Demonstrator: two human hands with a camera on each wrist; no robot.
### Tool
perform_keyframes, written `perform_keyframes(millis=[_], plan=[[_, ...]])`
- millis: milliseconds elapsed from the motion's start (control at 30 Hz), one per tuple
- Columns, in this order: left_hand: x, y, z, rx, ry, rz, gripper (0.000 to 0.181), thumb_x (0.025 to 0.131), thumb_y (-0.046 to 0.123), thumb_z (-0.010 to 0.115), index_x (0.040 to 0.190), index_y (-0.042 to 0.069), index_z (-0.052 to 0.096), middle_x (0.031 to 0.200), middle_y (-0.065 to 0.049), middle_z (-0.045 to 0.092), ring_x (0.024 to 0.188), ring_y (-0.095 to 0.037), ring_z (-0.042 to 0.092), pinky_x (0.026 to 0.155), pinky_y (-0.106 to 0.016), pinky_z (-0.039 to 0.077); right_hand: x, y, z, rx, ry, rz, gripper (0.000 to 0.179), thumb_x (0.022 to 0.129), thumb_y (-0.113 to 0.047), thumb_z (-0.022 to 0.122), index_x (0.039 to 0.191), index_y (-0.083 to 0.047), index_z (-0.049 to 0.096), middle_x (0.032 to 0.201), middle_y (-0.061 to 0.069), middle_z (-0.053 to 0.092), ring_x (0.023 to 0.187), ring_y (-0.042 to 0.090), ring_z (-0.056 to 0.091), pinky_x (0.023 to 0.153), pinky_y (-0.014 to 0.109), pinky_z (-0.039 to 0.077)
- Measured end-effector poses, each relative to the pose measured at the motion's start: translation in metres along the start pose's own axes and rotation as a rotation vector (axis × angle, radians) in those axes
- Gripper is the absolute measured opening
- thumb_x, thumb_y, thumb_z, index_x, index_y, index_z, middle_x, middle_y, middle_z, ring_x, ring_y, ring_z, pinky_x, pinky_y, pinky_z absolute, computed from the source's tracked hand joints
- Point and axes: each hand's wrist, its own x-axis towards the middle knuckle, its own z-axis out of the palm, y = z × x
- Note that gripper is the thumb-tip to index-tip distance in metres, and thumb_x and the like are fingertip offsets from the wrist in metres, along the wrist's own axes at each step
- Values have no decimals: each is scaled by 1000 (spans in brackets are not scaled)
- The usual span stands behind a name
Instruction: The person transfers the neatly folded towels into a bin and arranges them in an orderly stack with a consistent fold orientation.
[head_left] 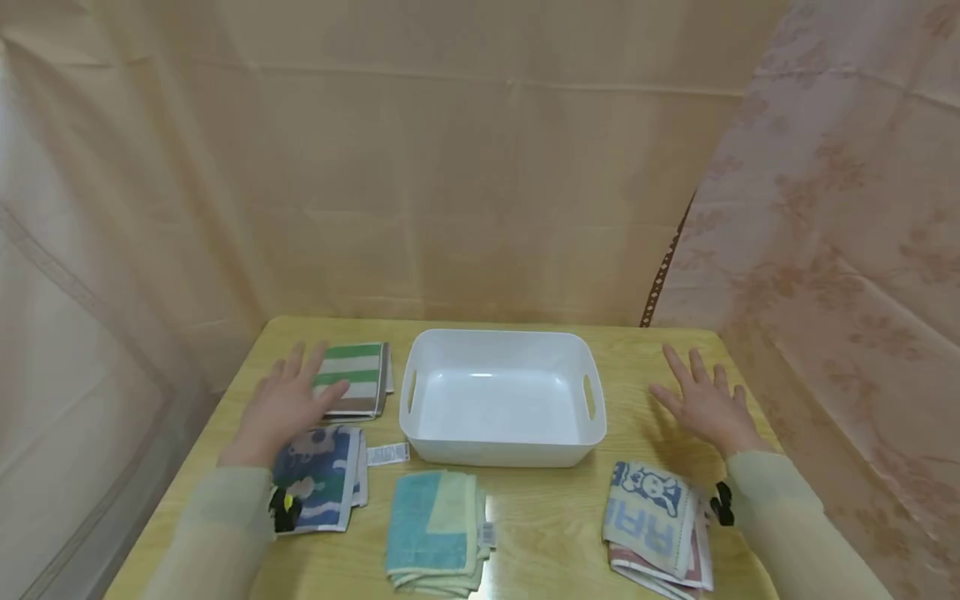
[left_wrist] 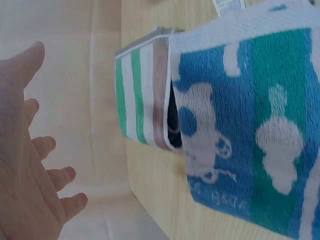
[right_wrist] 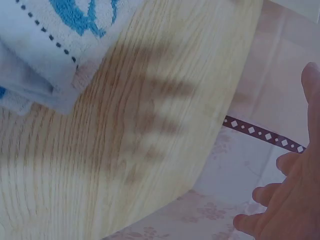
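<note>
My left hand [head_left: 281, 410] hovers with spread fingers over the left side of the table, holding nothing. Under and beside it lie a folded green-and-white striped towel [head_left: 352, 375] and a folded blue patterned towel [head_left: 318, 483]; the left wrist view shows the striped towel [left_wrist: 142, 92] and the blue towel [left_wrist: 235, 125] apart from the fingers. On the right, my right hand [head_left: 708, 408] is also spread and empty above the table, its shadow falling on the wood in the right wrist view. Nearest to it is a folded white-and-blue towel [head_left: 651, 517] lying over a reddish cloth layer [head_left: 630, 560].
A white plastic basin [head_left: 502, 454] with handle slots stands at the middle of the wooden table [head_left: 547, 533]. A folded turquoise-and-yellow towel [head_left: 431, 529] lies in front of it. Beige curtains [head_left: 480, 192] hang behind, and a pink floral cloth [head_left: 847, 250] hangs at right.
</note>
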Motion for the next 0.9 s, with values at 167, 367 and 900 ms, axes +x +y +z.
perform_keyframes(millis=[167, 367, 900], plan=[[4, 9, 0, -7, -8, 11, 99, 94, 81, 32, 166, 19, 4, 168, -26, -1, 148, -60, 6, 116, -75, 11, -1, -2, 0, -15, 14, -22, 86, 101, -73, 28, 163, -30, -12, 165, 32, -10, 139, 72, -4, 103, 87, 1], [9, 18, -3, -31, -10, 51, 100, 92, 84, 32, 166, 23, 4, 170, -22, -1, 149, -58, 6, 115, -76, 12, -2, -7, 0, -24, 23, -47, 87, 101, -72, 31, 164, -30, -11, 165, 32, -6, 139, 72, -1, 103, 87, 4], [3, 36, 4, -62, 0, 165, 96, 93, 81, 39, 165, 30, 3, 171, -17, 3, 151, -53, 12, 114, -75, 19, -19, -4, 2, -78, 26, -169, 85, 101, -64, 47, 165, -32, 1, 167, 30, 5, 140, 71, 8, 103, 87, 11]])
